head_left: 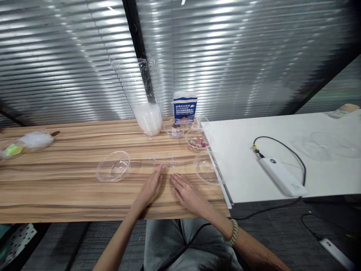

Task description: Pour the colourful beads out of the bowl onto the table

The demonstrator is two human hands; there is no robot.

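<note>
My left hand (151,186) rests on the wooden table with its fingers stretched forward. The fingertips touch or nearly touch a flat, see-through piece with small dark marks (164,160), perhaps film or small clear bits; I cannot tell which. Beside it my right hand (187,191) lies flat, palm down, fingers extended. A tiny dark item (170,178) sits by its fingertips, too small to name. To the left stands a clear plastic bowl (113,167). On the right are another clear bowl (207,168) and a bowl of multicoloured beads or bits (197,143).
Behind are a bowl with purplish contents (175,131), a blue and white carton (185,108) and stacked bowls in a clear bag (148,118). A white bag (36,139) lies far left. On the white table (239,165) is a cabled white power strip or bank (282,177).
</note>
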